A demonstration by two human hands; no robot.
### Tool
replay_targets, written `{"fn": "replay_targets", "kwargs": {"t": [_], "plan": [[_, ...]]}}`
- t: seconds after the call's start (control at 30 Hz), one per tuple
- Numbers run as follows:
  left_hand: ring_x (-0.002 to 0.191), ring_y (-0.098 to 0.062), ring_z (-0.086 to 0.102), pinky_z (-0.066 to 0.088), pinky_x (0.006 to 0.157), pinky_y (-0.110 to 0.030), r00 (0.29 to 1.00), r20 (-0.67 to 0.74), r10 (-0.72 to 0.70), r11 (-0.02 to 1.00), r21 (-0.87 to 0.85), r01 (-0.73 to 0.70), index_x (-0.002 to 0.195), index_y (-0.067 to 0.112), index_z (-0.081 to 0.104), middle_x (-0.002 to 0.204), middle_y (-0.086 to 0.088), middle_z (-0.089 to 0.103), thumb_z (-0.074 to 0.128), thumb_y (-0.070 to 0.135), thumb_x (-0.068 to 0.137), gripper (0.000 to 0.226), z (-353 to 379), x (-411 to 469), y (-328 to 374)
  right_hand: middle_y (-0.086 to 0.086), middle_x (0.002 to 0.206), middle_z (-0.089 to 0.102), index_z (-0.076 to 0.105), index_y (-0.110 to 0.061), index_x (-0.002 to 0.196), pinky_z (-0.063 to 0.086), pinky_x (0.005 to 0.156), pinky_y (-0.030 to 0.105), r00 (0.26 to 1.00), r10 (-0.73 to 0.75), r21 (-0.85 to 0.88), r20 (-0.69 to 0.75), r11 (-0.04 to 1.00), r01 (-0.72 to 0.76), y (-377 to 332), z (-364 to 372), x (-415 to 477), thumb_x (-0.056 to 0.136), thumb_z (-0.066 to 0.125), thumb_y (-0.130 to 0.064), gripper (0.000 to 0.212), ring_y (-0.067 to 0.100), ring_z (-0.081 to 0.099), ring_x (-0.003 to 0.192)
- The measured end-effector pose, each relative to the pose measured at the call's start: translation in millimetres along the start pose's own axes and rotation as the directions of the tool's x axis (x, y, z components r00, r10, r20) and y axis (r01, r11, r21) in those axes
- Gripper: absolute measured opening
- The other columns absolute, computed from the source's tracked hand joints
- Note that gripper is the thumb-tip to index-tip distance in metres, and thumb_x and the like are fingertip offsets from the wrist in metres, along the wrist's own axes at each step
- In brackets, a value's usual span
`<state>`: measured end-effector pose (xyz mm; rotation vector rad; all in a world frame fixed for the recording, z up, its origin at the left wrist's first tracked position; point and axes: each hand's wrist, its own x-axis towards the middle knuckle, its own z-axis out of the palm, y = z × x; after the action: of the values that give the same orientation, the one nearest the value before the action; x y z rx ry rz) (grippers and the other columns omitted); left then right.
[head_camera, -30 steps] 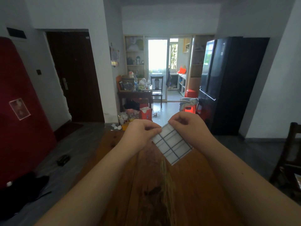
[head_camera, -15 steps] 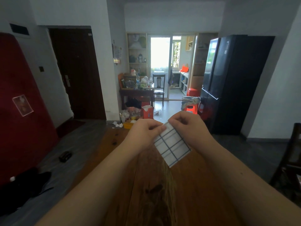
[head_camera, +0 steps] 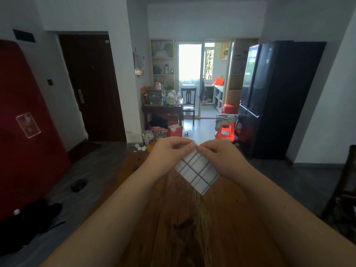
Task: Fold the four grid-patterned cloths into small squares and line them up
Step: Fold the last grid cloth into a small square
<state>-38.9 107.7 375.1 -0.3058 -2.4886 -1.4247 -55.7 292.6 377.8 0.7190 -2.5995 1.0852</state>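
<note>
A small folded white cloth with a dark blue grid (head_camera: 196, 171) hangs in the air above the far part of a wooden table (head_camera: 173, 228). My left hand (head_camera: 169, 153) pinches its upper corner from the left. My right hand (head_camera: 221, 157) pinches the same top corner from the right, fingertips almost meeting. The cloth dangles as a diamond, one corner pointing down. No other grid-patterned cloth is in view.
A dark chair (head_camera: 344, 189) stands at the table's right. A red panel (head_camera: 25, 132) leans at the left, with dark items (head_camera: 78, 185) on the grey floor. A black fridge (head_camera: 273, 97) and orange stools (head_camera: 225, 130) stand beyond the table's far end.
The cloth has turned to hang more by one corner, and both hands have drawn closer together at its top. The view has tilted slightly downward.
</note>
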Motion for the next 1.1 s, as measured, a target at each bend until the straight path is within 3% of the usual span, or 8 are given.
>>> {"fn": "replay_targets", "kwargs": {"t": [0.13,0.37,0.53,0.7,0.8,0.87,1.0,1.1], "plan": [[0.084,0.012,0.062,0.043,0.062,0.0,0.998,-0.054,0.02,0.999,-0.026,-0.022,0.101,0.026,0.079,0.09,0.014,0.073,0.069,0.033,0.094,0.014,1.9,1.8,4.9,-0.012,0.062,0.055,0.055,-0.04,0.064,0.034,0.058,0.016,1.0,-0.025,-0.05,0.016,0.998,0.026,-6.6,-0.4,0.1,0.1,0.054,-0.033,0.037,-0.001,0.052,0.062],[0.094,-0.005,0.063,0.047,0.075,-0.021,0.977,-0.199,-0.074,0.992,-0.119,0.051,0.096,0.028,0.076,0.096,0.011,0.071,0.064,0.034,0.097,0.014,-3.7,3.3,8.4,-0.015,0.073,0.059,0.061,-0.032,0.082,0.039,0.065,0.018,0.999,-0.015,-0.088,-0.035,0.996,0.012,1.7,1.3,-4.1,0.102,0.052,-0.03,0.022,0.001,0.055,0.073],[0.089,-0.003,0.067,0.047,0.063,-0.015,0.942,-0.3,-0.151,0.969,-0.231,0.082,0.098,0.026,0.076,0.094,0.011,0.072,0.062,0.034,0.099,0.016,-26.8,2.2,5.6,-0.022,0.076,0.062,0.067,-0.027,0.092,0.036,0.066,0.005,0.995,0.082,-0.056,-0.054,0.995,-0.085,19.1,-3.1,-10.9,0.102,0.05,-0.023,0.02,-0.01,0.059,0.073],[0.098,-0.006,0.063,0.043,0.072,-0.017,0.975,-0.199,-0.099,0.994,-0.061,0.089,0.104,0.023,0.077,0.099,0.01,0.072,0.066,0.031,0.096,0.016,-18.7,4.9,2.8,-0.016,0.087,0.07,0.071,-0.027,0.096,0.046,0.074,0.018,0.982,0.082,0.07,-0.169,0.995,-0.071,22.5,-4.3,-7.6,0.101,0.053,-0.027,0.019,0.0,0.064,0.085],[0.095,-0.003,0.062,0.042,0.07,-0.015,0.989,-0.127,-0.076,0.997,-0.005,0.076,0.103,0.024,0.077,0.096,0.013,0.071,0.066,0.032,0.096,0.015,-2.3,4.6,7.1,-0.012,0.093,0.07,0.07,-0.026,0.103,0.049,0.077,0.024,0.997,0.015,0.035,-0.071,0.999,-0.013,16.9,0.7,-3.5,0.102,0.049,-0.035,0.023,0.004,0.063,0.088],[0.09,0.0,0.061,0.042,0.068,-0.015,0.995,-0.086,-0.052,0.998,0.018,0.054,0.101,0.023,0.077,0.093,0.013,0.069,0.066,0.031,0.096,0.014,9.5,4.0,8.4,-0.007,0.084,0.067,0.068,-0.023,0.092,0.045,0.07,0.027,1.0,-0.003,-0.056,0.022,0.998,0.004,14.9,6.0,-1.3,0.102,0.045,-0.041,0.031,0.007,0.06,0.081],[0.091,0.0,0.061,0.042,0.068,-0.015,0.996,-0.053,-0.07,0.997,-0.024,0.069,0.101,0.022,0.077,0.094,0.013,0.07,0.066,0.03,0.096,0.014,22.0,2.6,8.8,-0.004,0.063,0.053,0.051,-0.027,0.065,0.035,0.06,0.027,1.0,0.005,-0.12,0.03,0.993,-0.001,19.6,9.1,-0.6,0.101,0.044,-0.045,0.041,0.009,0.05,0.064],[0.091,0.001,0.062,0.042,0.068,-0.014,0.994,-0.036,-0.1,0.994,-0.05,0.098,0.1,0.022,0.078,0.093,0.014,0.071,0.067,0.031,0.095,0.015,23.4,3.0,7.9,-0.008,0.062,0.052,0.049,-0.033,0.063,0.034,0.061,0.023,0.999,0.014,-0.108,0.04,0.994,-0.01,23.4,7.9,-6.6,0.102,0.047,-0.039,0.039,0.005,0.05,0.064]]}}
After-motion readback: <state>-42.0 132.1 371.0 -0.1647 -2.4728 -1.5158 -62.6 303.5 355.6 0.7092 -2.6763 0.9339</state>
